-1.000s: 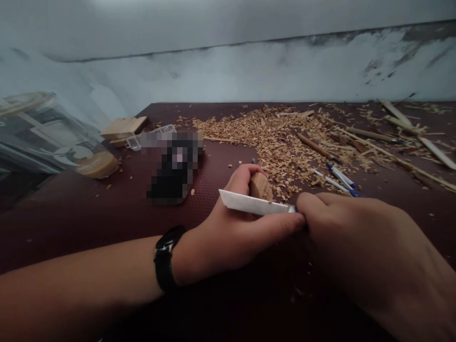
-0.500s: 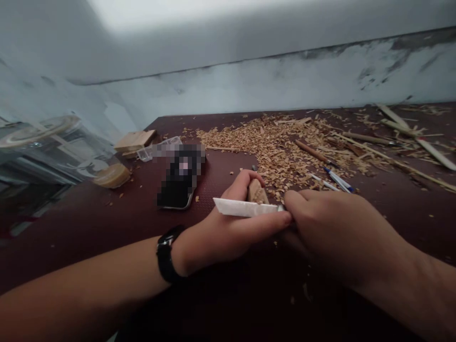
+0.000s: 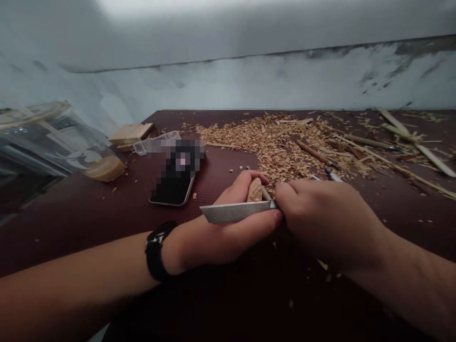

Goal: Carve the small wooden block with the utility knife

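Wood (image 3: 254,190), a small, pale-brown block with a rough, faceted end, sits in the curled fingers of the left hand (image 3: 223,237), partly hidden by them. That roughened end looks freshly cut, which suggests to me that the latest change is a little material pared away. Just on the near side of it lies a flat grey metal blade (image 3: 235,212), though I can't tell whether its edge is biting. The right hand (image 3: 327,218) is a closed fist at the blade's base, its grip hidden; the left thumb reaches right up beside it. Beyond, loose tan wood shavings (image 3: 281,154) litter the dark-red tabletop (image 3: 228,159).
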